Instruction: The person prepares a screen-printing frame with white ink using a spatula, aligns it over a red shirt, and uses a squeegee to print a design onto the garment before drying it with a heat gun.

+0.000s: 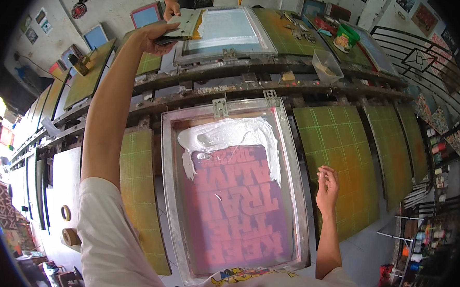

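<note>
Pale squeegee (187, 25), orange-yellow edge, in left hand (154, 38).

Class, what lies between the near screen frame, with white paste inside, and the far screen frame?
Two long dark rails run across between the near frame and far frame in the head view; metal clamps sit at the near frame's top.

Large pink block capitals (238, 222) fill stacked rows on the purple mesh (195, 239) of the screen-printing frame (175, 208), white ink (221, 133) overlapping the topmost; the green tub's (346, 36) label is illegibly small.
</note>
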Tool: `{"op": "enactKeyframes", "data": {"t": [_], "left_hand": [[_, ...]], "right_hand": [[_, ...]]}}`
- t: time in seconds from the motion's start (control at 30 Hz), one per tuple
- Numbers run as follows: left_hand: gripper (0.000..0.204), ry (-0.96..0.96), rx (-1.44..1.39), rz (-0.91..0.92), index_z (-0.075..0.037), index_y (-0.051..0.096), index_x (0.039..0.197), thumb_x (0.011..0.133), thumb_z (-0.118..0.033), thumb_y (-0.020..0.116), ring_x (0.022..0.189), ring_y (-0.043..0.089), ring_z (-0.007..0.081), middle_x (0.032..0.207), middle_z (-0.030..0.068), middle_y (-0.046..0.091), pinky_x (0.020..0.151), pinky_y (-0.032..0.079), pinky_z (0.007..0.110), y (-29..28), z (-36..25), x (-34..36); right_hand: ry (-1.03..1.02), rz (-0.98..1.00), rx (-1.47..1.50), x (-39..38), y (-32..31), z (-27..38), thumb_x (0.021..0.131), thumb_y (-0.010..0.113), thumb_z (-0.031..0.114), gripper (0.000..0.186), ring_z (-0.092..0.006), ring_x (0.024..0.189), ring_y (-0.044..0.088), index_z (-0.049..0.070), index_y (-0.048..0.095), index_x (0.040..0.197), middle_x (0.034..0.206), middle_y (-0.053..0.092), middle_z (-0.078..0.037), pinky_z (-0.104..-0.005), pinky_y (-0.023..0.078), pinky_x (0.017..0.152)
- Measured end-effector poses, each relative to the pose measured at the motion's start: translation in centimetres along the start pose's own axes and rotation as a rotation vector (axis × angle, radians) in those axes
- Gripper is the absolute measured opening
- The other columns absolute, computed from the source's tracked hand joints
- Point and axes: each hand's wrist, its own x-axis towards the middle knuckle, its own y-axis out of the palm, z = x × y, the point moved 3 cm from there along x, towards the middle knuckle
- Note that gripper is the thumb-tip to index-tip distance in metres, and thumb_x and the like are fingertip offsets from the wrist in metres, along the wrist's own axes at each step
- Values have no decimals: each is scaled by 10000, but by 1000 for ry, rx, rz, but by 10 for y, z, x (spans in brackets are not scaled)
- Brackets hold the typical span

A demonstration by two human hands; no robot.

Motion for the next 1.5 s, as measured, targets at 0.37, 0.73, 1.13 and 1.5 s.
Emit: {"op": "enactKeyframes", "data": {"t": [0.37,0.73,1.13,1.5], "left_hand": [[369,214,325,-239,-76,700,1009,954,-441,719,622,651,131,797,38,706,543,517,298,44,20,-121],[347,1067,1391,-410,-97,634,1089,818,-221,812,913,616,270,939,59,634,823,507,406,195,174,-329],[429,1095,1198,-634,-134,608,1117,728,-102,785,1006,563,260,1057,44,591,881,437,413,198,260,-181],[393,1017,1159,-686,-135,600,1074,729,-100,783,1066,576,266,1081,49,598,898,434,415,179,270,-104]], "right_hand": [[-399,-37,-248,-8,-18,79,1017,620,145,259,-277,1213,585,29,651,1247,1320,600,-109,-394,508,963],[-965,90,-762,-35,12,245,825,824,289,754,-345,1458,375,121,486,1478,1576,402,-157,-541,245,1217],[-1029,160,-600,69,131,86,822,636,35,151,-236,974,586,93,655,960,1004,637,-32,-409,420,846],[-1017,108,-574,129,192,57,861,599,58,117,-241,1008,588,110,661,946,1002,645,-20,-417,404,849]]}}
